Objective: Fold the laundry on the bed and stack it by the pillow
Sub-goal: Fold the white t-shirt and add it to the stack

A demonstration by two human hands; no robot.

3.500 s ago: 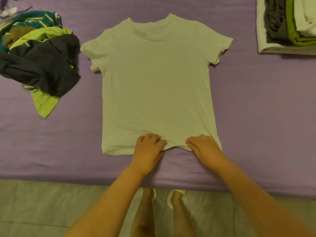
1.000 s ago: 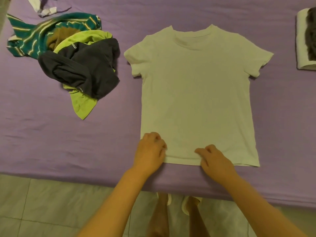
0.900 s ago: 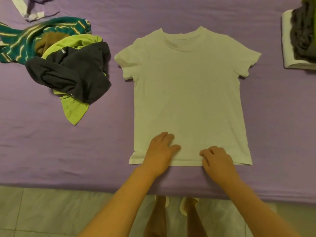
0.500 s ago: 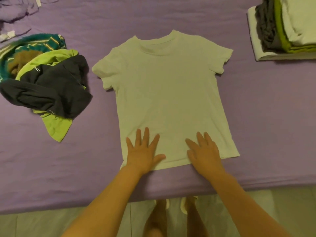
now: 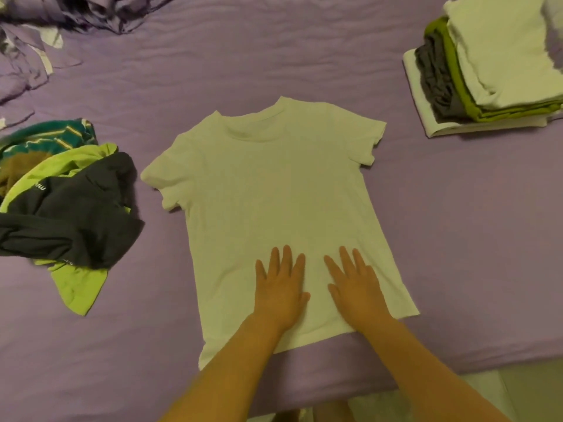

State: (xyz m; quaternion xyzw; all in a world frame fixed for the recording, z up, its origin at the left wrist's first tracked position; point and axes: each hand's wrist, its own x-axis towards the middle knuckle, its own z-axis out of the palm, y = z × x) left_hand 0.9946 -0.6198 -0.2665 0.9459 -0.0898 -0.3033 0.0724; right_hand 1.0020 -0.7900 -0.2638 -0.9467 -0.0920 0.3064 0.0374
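Both hands, left hand [image 5: 280,289] and right hand [image 5: 355,287], lie flat with fingers spread, grasping nothing, on the lower part of a white short-sleeved cotton T-shirt [image 5: 274,193] spread on the purple bedsheet [image 5: 457,239]. An unfolded heap of dark, lime-green and striped clothes [image 5: 67,202] sits to the left; a folded stack [image 5: 487,71] lies far right.

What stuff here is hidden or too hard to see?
All in the head view:
- Pillow: not in the picture.
- Folded stack: cut off by the right edge.
- Unfolded pile: cut off by the left edge; its clothes cover each other.
- T-shirt: hem partly hidden under the left hand, right hand and forearms.
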